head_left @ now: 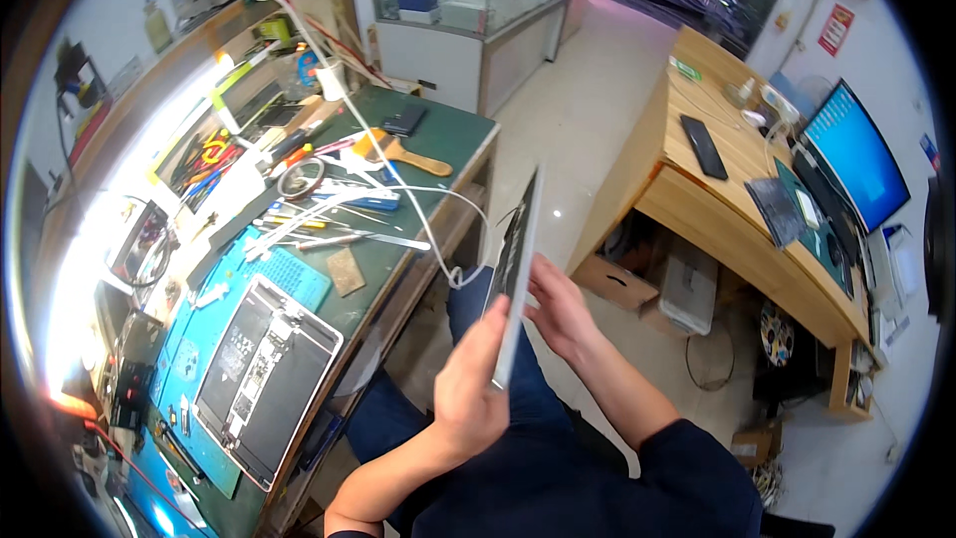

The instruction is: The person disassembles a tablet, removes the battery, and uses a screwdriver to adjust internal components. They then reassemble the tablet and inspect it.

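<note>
Over my lap I hold a thin silver laptop panel (524,254) almost edge-on, its dark inner side turned left toward the bench. My left hand (470,384) grips its near part, thumb and fingers on either side. Against the silver right face rests my right hand (560,307), with its fingertips partly hidden behind the panel. A white cable (423,222) hangs in a loop just left of the panel; whether it touches it I cannot tell. On the bench lies an opened laptop body (267,379), its circuit board and black battery cells exposed.
Blue work mat (186,344) and scattered tweezers, screwdrivers and a wooden-handled brush (413,156) cover the green bench (468,130) at left. At right stands a wooden desk (652,174) with a black phone (704,147) and a monitor (858,154). A glass display counter (438,65) is farther back.
</note>
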Available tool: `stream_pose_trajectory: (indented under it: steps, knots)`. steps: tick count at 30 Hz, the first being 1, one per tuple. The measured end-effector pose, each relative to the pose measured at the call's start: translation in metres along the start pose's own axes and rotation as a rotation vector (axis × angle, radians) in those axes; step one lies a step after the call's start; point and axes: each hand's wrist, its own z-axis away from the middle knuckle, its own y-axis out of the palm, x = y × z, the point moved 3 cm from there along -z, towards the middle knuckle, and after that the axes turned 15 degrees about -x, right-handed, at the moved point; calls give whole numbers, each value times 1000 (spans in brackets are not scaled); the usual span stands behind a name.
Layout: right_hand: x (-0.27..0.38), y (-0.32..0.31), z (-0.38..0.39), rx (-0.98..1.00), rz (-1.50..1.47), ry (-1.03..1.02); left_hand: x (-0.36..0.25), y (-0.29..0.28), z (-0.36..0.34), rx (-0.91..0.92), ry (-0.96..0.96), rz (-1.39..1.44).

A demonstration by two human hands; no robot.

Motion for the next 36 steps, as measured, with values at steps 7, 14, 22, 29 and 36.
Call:
stream_pose_trajectory:
  steps: [7,14,22,29,36]
  knots:
    - [68,-2,111,344,103,-409,-7,3,-22,368,624,-253]
    - [168,30,19,47,407,-557,-2,-5,-27,306,597,-325]
    - [268,99,-171,429,772,-466,57,-101,117,186,-89,-311]
    - [219,178,-244,607,859,-409,26,-178,186,-156,-467,-665]
    - [177,199,-277,506,1024,-493,-17,-200,140,-167,7,-725]
